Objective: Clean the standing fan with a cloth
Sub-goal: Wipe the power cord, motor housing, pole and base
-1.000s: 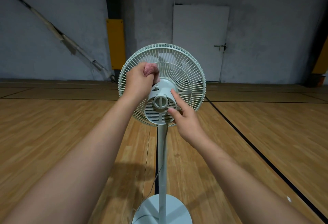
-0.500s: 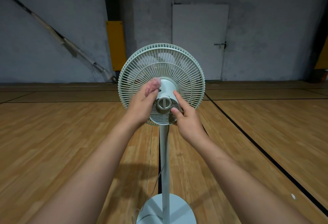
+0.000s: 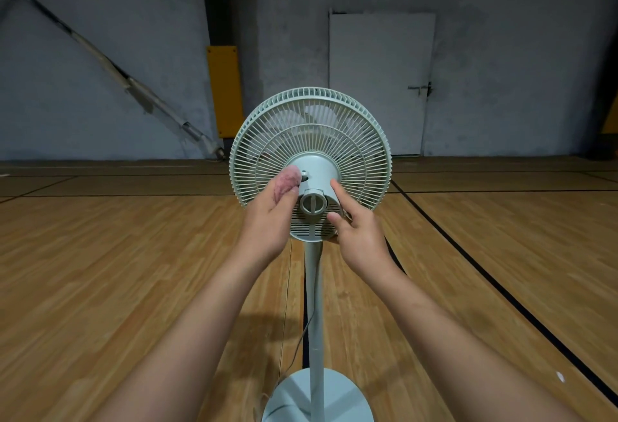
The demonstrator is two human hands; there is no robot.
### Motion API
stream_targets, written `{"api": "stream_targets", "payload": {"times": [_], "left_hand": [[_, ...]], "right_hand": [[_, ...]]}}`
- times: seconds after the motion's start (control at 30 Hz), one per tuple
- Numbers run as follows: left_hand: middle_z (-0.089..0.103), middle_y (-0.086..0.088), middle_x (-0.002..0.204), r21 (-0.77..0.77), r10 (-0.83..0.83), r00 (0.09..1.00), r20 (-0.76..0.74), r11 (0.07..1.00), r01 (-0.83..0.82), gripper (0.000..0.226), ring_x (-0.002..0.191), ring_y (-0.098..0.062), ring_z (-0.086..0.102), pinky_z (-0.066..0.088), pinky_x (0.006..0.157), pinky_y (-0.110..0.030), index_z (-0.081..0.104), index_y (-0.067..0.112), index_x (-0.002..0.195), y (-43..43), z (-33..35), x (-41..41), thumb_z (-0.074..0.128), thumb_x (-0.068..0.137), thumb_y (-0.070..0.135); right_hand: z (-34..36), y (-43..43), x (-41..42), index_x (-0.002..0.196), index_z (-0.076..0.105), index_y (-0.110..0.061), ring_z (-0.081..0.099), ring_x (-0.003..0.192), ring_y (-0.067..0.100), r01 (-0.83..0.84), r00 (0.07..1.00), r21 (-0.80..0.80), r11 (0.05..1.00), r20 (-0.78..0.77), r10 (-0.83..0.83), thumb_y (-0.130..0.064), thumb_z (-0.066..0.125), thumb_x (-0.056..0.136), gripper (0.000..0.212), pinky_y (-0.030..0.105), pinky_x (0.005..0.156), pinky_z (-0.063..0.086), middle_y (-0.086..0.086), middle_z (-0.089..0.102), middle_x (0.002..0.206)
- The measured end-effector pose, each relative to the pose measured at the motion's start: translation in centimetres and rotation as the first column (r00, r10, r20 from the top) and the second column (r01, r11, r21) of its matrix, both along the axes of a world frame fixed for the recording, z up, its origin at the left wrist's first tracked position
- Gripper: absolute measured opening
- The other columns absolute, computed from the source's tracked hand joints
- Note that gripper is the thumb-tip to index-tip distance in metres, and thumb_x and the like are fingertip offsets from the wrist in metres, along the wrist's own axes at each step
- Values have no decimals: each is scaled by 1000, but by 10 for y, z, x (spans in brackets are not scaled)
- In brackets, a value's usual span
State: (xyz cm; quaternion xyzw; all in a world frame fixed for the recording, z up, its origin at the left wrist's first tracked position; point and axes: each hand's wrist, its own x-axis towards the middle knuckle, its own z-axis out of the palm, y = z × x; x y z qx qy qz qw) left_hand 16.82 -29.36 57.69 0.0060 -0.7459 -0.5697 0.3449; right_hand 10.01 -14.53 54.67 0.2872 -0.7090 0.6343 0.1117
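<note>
A pale green standing fan [image 3: 361,141] faces away from me, its round rear grille and motor housing [image 3: 316,167] toward the camera. My left hand [image 3: 271,221] holds a small pink cloth [image 3: 286,182] and presses it against the left side of the motor housing, beside a small knob. My right hand [image 3: 357,231] steadies the housing from the right, index finger stretched along its side, thumb on the vented back. The fan's pole [image 3: 314,304] runs down to a round base [image 3: 317,398].
The fan's thin cord [image 3: 297,344] hangs beside the pole to the base. A wooden sports floor [image 3: 133,254] with black lines spreads all round. Behind stand a grey wall, a white door [image 3: 381,80] and a yellow padded post [image 3: 225,90].
My left hand with the cloth has come down from the upper left grille to the left side of the motor housing. My right hand has stayed on the housing.
</note>
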Motion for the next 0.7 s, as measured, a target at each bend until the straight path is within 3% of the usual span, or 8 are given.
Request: {"api": "stream_targets", "payload": {"times": [0.1,0.2,0.27,0.47,0.63,0.7], "left_hand": [[69,0,144,24,-59,991,118,998,56,39,135,-17,64,46,121,-49,62,17,148,-3,26,-15,49,112,14],[74,2,131,9,-63,986,155,998,63,29,123,-22,70,51,113,-54,68,32,128,-4,36,-24,49,111,18],[74,1,130,24,-72,987,141,997,69,30,122,-23,70,52,113,-55,68,33,129,-4,33,-28,49,111,18],[43,10,169,4,-5,999,35,1000,5,50,155,-4,38,28,132,-39,47,23,163,7,0,-7,50,113,19],[38,13,171,61,21,1000,-20,998,-19,51,156,3,32,23,134,-36,44,23,163,21,-31,21,51,113,14],[45,13,167,94,46,999,-28,995,-43,51,154,2,37,26,133,-36,46,21,163,25,-36,24,50,113,13]], "right_hand": [[0,-1,3,154,53,-29,45,145,3,1,1000,-1,1000,-7,-1,1,62,102,60,30,122,40,-6,51,159],[1,-5,7,156,50,-29,40,151,7,28,1000,25,999,-9,-28,-2,61,104,60,29,124,36,-4,46,163],[1,-7,9,158,48,-28,39,152,9,78,996,67,995,-35,-76,-3,61,104,60,28,124,34,-2,45,164],[0,-7,10,155,51,-22,59,133,12,151,988,51,987,-45,-149,2,60,103,59,28,116,45,1,63,147],[-1,-7,10,153,54,-24,62,124,7,145,989,37,989,-11,-145,4,61,101,60,-2,94,42,0,66,142],[-2,-6,8,151,57,-26,64,123,9,136,991,17,991,1,-136,4,63,100,59,5,99,47,0,67,141]]}}
